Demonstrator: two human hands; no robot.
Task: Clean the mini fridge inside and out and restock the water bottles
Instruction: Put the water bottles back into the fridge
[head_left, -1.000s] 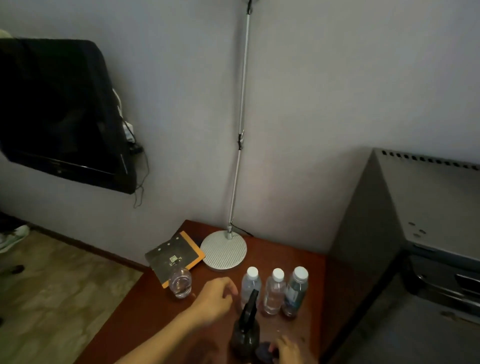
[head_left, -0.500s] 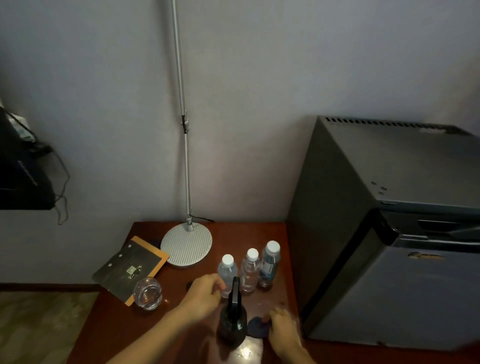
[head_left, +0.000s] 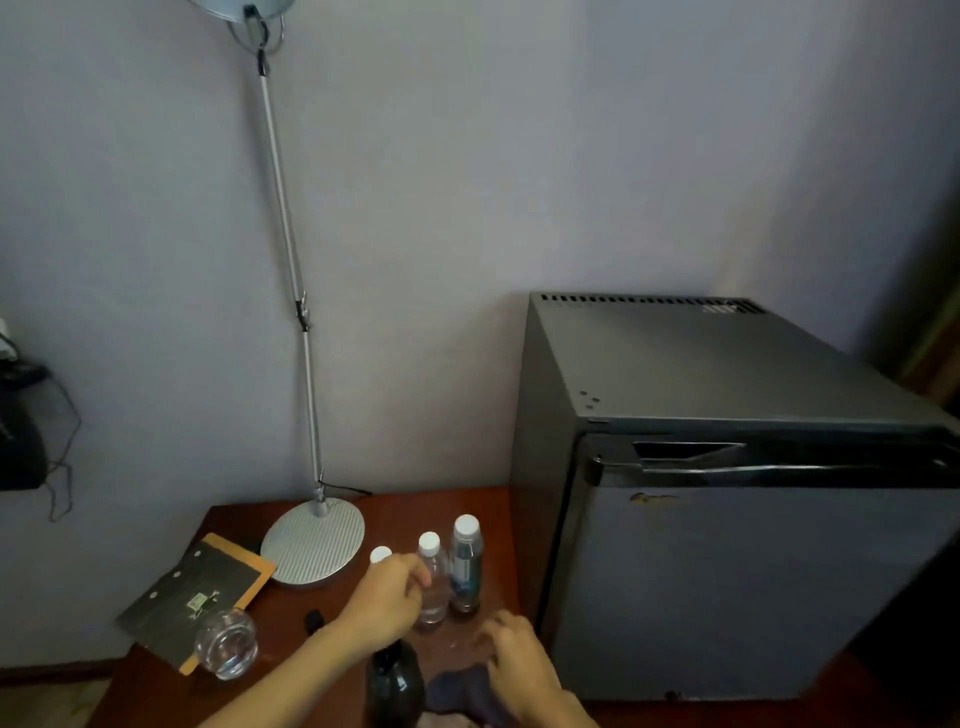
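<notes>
Behind the left hand (head_left: 387, 597), 3 water bottles (head_left: 466, 564).

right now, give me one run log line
left hand: at leftmost water bottle, grip unclear | right hand: fingers relaxed over cloth | mini fridge: door shut

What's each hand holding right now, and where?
The left hand grips the leftmost water bottle around its upper body, below the cap; right hand rests on the cloth.
</notes>
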